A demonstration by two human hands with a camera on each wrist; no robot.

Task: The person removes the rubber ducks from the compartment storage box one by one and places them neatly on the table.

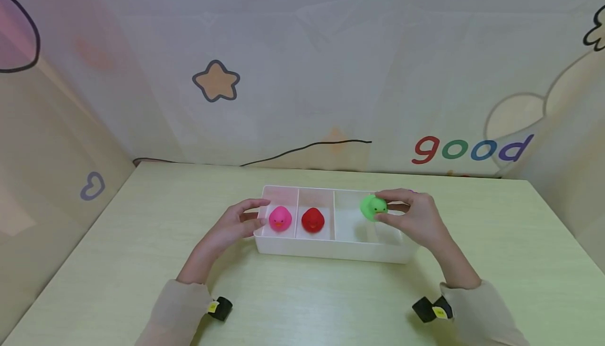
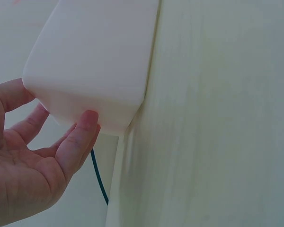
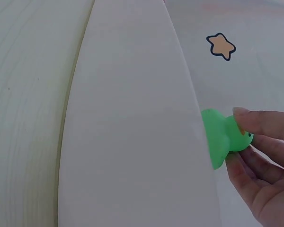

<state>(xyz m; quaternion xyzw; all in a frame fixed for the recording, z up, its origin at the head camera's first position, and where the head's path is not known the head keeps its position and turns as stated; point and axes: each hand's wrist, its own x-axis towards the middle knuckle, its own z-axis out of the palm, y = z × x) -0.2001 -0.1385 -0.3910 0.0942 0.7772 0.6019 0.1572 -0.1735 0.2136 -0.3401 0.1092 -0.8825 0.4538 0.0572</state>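
Observation:
A white divided box (image 1: 331, 249) with several compartments sits on the table. A pink rubber duck (image 1: 280, 219) lies in its leftmost compartment, and a red rubber duck (image 1: 313, 220) in the one beside it. My right hand (image 1: 418, 220) pinches a green rubber duck (image 1: 371, 208) by its head, between thumb and fingers, over the right part of the box. In the right wrist view, the box's side wall hides part of the green duck (image 3: 215, 139). At the box's left end, my left hand (image 1: 238, 221) rests its fingertips (image 2: 88, 120) against the end wall (image 2: 80, 101).
The pale wooden table (image 1: 302, 293) runs back to a printed cloth backdrop (image 1: 302, 73). A tiny purple patch (image 1: 412, 191) shows behind my right hand, mostly hidden. Black devices are strapped at the left cuff (image 1: 220, 308) and the right cuff (image 1: 432, 309).

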